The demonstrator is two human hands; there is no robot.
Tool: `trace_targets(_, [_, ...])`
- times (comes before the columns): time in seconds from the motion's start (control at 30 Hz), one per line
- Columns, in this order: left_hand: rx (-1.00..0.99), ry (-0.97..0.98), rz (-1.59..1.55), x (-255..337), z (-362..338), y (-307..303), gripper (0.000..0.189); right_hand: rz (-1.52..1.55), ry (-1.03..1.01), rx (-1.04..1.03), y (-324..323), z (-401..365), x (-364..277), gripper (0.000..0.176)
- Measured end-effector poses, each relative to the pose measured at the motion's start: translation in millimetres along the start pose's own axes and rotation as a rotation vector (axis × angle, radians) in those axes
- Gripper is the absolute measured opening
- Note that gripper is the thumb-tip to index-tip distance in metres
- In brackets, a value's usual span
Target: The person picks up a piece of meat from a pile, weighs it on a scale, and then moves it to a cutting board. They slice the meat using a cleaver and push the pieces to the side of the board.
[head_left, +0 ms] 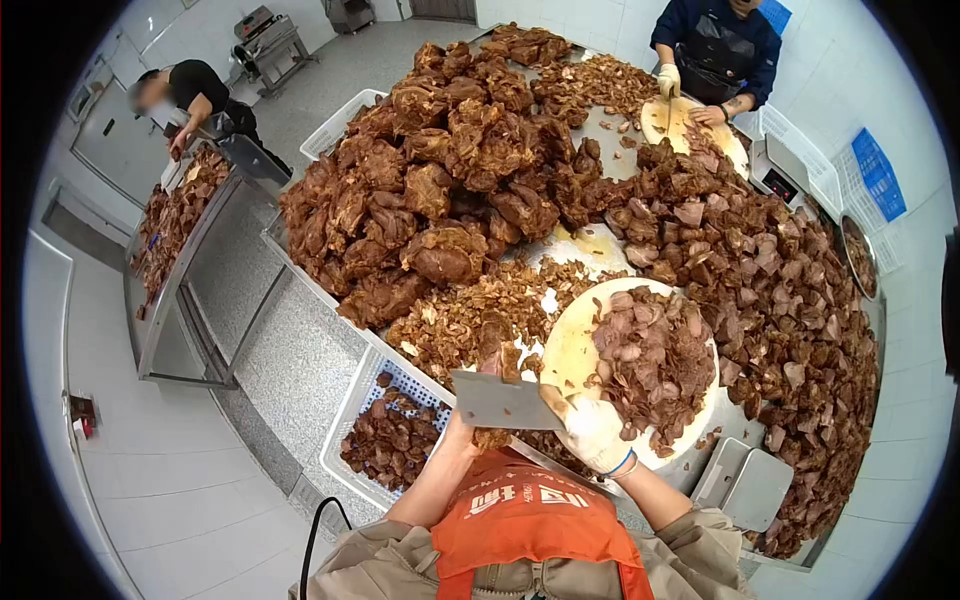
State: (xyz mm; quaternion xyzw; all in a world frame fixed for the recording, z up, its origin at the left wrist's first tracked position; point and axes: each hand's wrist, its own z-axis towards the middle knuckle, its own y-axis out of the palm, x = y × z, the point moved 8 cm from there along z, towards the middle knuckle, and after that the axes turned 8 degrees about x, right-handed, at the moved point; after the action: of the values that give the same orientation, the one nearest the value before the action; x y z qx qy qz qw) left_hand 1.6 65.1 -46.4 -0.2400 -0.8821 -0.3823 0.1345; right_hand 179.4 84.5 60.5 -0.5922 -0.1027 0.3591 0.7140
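Observation:
My right hand (592, 432), in a white glove, is shut on the handle end of a cleaver (500, 400), whose wide blade lies flat and points left. My bare left hand (488, 362) reaches behind the blade, so only its fingertips show, among chopped brown meat (455, 320). Whether it holds anything is hidden. Just right of the cleaver a round pale cutting board (572, 350) carries a heap of sliced meat (655, 365).
Large cooked meat chunks (440, 190) heap the steel table, with sliced meat (790, 320) along its right side. A white basket (350, 415) of meat hangs at the near edge beside a scale (745, 485). One person (715, 50) cuts opposite; another (195, 90) works at a second table (170, 300).

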Motion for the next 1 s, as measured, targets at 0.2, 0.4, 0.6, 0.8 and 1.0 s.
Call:
trace_targets(0.2, [0.077, 0.013, 0.085, -5.0, 24.5, -47.2, 0.042, 0.078, -0.063, 0.109, -16.9, 34.2, -28.5, 0.061])
trace_targets(0.4, [-0.151, -0.150, -0.088, 6.5, 3.5, 5.0, 0.043, -0.128, 0.076, 0.004, 44.3, 12.7, 39.1, 0.060])
trace_targets(0.6, [-0.056, -0.180, -0.021, 6.1, 5.5, -1.5, 0.042, 0.003, 0.028, -0.015, 24.1, 22.2, 7.6, 0.066])
trace_targets(0.8, [-0.172, -0.102, 0.138, 17.2, 10.0, -3.1, 0.045, 0.361, 0.158, 0.064, 74.9, 6.7, 49.0, 0.065])
trace_targets(1.0, [-0.135, -0.097, 0.115, 19.3, 23.5, -11.0, 0.043, -0.010, 0.127, -0.153, 64.7, -4.3, 49.8, 0.067])
